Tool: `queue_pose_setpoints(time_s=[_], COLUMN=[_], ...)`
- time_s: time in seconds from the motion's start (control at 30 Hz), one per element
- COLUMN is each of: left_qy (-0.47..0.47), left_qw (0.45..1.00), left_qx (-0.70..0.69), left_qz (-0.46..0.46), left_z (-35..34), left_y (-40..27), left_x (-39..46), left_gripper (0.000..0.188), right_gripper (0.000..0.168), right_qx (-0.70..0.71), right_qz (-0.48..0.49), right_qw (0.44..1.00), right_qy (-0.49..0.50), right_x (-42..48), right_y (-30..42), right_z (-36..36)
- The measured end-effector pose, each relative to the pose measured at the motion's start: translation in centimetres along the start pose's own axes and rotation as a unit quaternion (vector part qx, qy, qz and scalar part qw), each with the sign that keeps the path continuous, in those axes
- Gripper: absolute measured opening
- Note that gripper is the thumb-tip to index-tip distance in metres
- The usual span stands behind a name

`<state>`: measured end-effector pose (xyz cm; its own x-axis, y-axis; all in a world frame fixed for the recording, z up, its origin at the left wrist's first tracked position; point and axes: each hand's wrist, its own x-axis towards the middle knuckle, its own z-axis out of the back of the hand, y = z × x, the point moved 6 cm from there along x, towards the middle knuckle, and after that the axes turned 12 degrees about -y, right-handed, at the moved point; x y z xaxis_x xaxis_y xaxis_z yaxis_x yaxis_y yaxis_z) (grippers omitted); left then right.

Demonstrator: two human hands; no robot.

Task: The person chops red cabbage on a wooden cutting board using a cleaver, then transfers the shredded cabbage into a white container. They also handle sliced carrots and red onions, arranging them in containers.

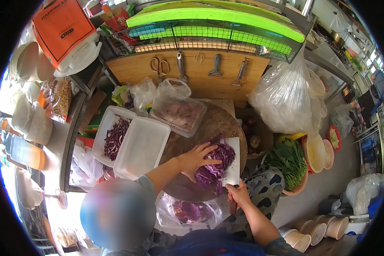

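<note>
A heap of shredded red cabbage (224, 156) lies on a round wooden chopping block (217, 120), partly over the broad blade of a cleaver (233, 172). My right hand (239, 193) is closed on the cleaver's wooden handle at the block's near right edge. With fingers spread, my left hand (196, 160) rests against the heap's left side. Left of the block, a white plastic container (99, 140) holds more shredded cabbage (116, 137), and beside it is an empty-looking white container (144, 144). A clear plastic box (179, 113) with pale contents sits at the block's back edge.
Scissors (160, 67) and peelers (215, 65) hang on a wooden board behind the block. Below the block's near edge is a clear bag (188, 212) with purple leaves. A basin of leafy greens (286, 166) stands right; a large plastic bag (283, 96) hangs above it.
</note>
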<state>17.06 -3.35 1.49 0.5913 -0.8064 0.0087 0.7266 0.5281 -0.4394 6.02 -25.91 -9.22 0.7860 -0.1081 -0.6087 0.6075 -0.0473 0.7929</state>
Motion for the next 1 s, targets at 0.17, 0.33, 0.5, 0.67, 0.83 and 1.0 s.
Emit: queue_pose_setpoints(time_s=[0.17,0.33,0.5,0.67,0.83,1.0], left_qy=[-0.079,-0.132,-0.185,-0.210,-0.220,-0.227], left_qw=[0.996,0.989,0.977,0.973,0.971,0.964], left_qx=[-0.033,-0.039,-0.060,-0.046,0.008,0.026], left_qz=[0.021,0.063,0.086,0.084,0.093,0.135], left_z=[-0.4,-0.3,-0.1,1.1,4.9,10.4], left_y=[0.2,-0.1,-0.3,-1.7,-3.9,-4.8], left_x=[-0.1,-0.2,-0.3,-0.9,-3.3,-9.5], left_gripper=[0.128,0.126,0.125,0.123,0.123,0.122], right_gripper=[0.034,0.040,0.043,0.039,0.037,0.040], right_qx=[-0.014,0.006,0.031,0.043,-0.005,0.027], right_qz=[0.027,0.044,0.057,0.040,0.060,0.067], right_qw=[0.999,0.998,0.996,0.997,0.998,0.989], right_qy=[0.010,0.033,0.054,0.043,0.032,0.126], right_x=[0.7,1.3,0.9,-0.6,-3.5,-7.8], right_y=[0.6,0.7,1.5,2.5,5.0,8.4], right_z=[-1.8,-3.1,-3.9,-4.0,-5.3,-11.7])
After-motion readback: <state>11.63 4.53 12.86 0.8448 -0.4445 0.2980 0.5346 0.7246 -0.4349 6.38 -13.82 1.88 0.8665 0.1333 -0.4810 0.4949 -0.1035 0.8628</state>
